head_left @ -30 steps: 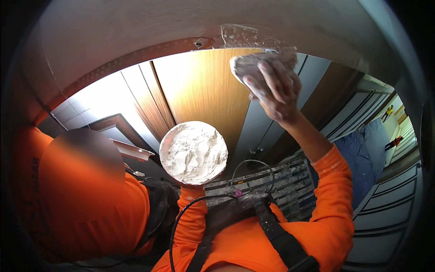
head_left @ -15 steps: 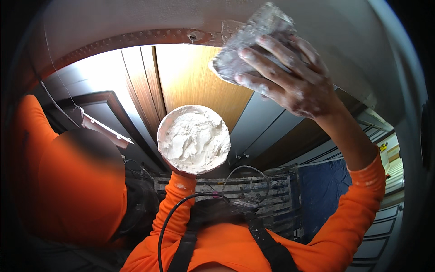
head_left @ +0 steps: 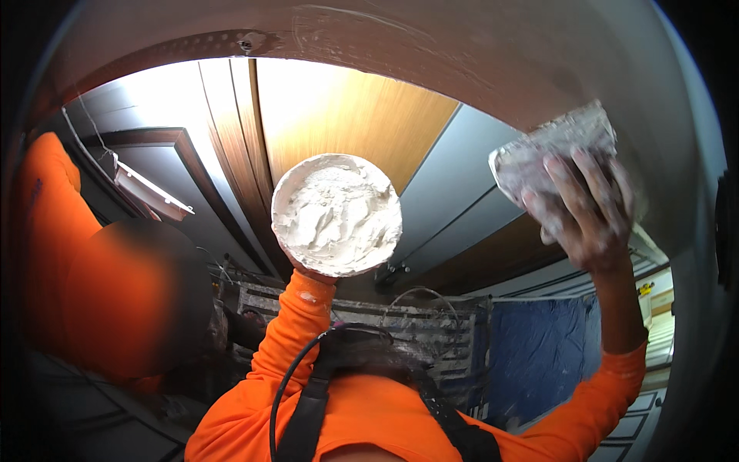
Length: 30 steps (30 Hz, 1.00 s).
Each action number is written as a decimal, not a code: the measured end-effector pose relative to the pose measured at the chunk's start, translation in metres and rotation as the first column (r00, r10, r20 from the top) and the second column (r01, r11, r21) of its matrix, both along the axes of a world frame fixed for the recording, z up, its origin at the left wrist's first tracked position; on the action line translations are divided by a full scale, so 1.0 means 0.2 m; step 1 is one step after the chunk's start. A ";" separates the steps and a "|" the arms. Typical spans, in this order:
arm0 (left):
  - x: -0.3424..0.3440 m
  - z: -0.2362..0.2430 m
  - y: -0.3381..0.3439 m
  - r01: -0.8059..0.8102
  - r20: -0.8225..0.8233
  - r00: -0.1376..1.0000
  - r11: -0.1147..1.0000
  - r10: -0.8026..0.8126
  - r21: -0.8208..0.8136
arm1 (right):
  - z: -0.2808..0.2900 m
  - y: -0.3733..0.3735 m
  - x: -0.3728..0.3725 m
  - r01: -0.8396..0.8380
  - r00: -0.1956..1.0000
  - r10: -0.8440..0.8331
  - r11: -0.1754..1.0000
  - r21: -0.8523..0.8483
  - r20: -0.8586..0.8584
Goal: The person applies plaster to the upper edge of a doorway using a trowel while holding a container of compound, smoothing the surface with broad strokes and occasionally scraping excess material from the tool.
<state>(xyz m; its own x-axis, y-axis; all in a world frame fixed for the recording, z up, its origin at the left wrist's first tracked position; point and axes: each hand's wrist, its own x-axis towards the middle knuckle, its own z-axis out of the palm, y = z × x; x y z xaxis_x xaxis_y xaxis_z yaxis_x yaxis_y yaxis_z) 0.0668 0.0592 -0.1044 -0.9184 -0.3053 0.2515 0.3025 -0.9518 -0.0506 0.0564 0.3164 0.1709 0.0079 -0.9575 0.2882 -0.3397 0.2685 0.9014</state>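
Observation:
My left hand (head_left: 309, 272) holds a round container (head_left: 336, 215) of thick white paste from underneath, near the middle of the view; most of its fingers are hidden behind the container. My right hand (head_left: 586, 208), smeared white, is raised at the right, its fingers spread over the back of a flat, paste-coated blade or scraper (head_left: 523, 158) and gripping it. The blade is at the edge of the grey curved surface (head_left: 462, 42) arching across the top, which has a perforated strip with some pale smears.
A co-worker in orange (head_left: 115, 308) is close on the left. A pale fixture (head_left: 150, 192) hangs on wires above them. Wood and grey panels (head_left: 346, 108) lie beyond the container. Below are a spattered slatted platform (head_left: 416, 339), cables and a blue sheet (head_left: 539, 354). A small yellow-clad figure (head_left: 645, 290) shows far right.
My right hand has swept rightward with the blade along the overhead surface, rising, then dropping lower. The container has moved upward in the view. The co-worker's raised arm appears higher in the frame.

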 end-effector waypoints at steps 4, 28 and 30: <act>0.01 0.02 -0.01 0.105 -0.198 0.976 0.991 -0.086 0.085 | -0.02 -0.38 0.05 -0.270 0.959 0.272 0.962 -0.035 0.079; 0.03 0.05 -0.03 0.090 -0.079 0.994 0.984 -0.078 0.154 | 0.09 -0.78 -0.06 -0.222 0.974 0.212 0.964 0.149 0.081; 0.04 0.05 -0.02 0.116 -0.134 0.987 0.976 -0.091 0.185 | 0.11 -0.75 -0.01 -0.157 0.983 0.139 0.975 0.157 0.116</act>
<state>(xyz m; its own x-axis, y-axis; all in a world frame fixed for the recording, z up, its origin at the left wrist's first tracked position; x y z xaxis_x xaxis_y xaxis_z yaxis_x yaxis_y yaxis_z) 0.0754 0.0543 -0.0945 -0.9131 -0.2638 0.3110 0.1828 -0.9464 -0.2662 0.0546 0.1666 0.1922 0.1314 -0.9824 0.1329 -0.4582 0.0587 0.8869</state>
